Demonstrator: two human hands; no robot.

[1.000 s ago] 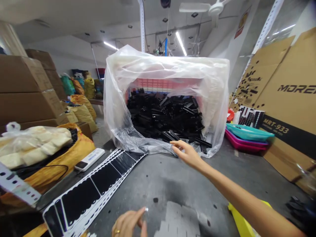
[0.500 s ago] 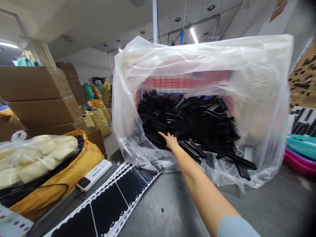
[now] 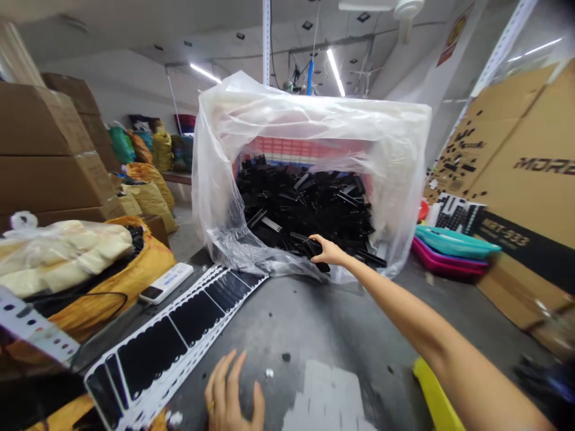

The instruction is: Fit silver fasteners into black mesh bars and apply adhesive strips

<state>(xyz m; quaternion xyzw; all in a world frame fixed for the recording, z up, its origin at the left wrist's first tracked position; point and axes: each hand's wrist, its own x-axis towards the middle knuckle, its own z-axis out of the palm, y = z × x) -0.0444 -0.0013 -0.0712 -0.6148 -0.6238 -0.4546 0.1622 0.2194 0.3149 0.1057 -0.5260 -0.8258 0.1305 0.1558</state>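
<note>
1. Right hand (image 3: 330,252): stretched forward at the mouth of a clear plastic bag (image 3: 215,197), fingers curled shut around a black plastic strip (image 3: 312,248).
2. Left hand (image 3: 231,392): low and close to the body, open, fingers spread, nothing in its grip, a gold ring (image 3: 211,407) on one finger, over or on a scuffed grey work table (image 3: 323,323); exact contact hard to tell.
3. Between the hands: a wide stretch of table, the two hands well apart.
4. Just beyond the right hand: a heaped pile of black comb-like plastic parts (image 3: 305,203), inside the bag, with a pink plastic crate wall (image 3: 305,149) behind it.
5. Ahead and to the left of the left hand: stacked black-and-white die-cut sheets (image 3: 179,329), lying on the table.
6. Farther left of both hands: a white electronic device (image 3: 166,282) beside a yellow woven sack (image 3: 135,269), with brown cardboard boxes (image 3: 58,143) stacked behind.
7. Right of the right hand: teal and pink trays (image 3: 456,242), stacked, and flattened cardboard printed MRT-933 (image 3: 530,179).
8. Below the right forearm: a yellow object (image 3: 433,389), partly hidden.
</note>
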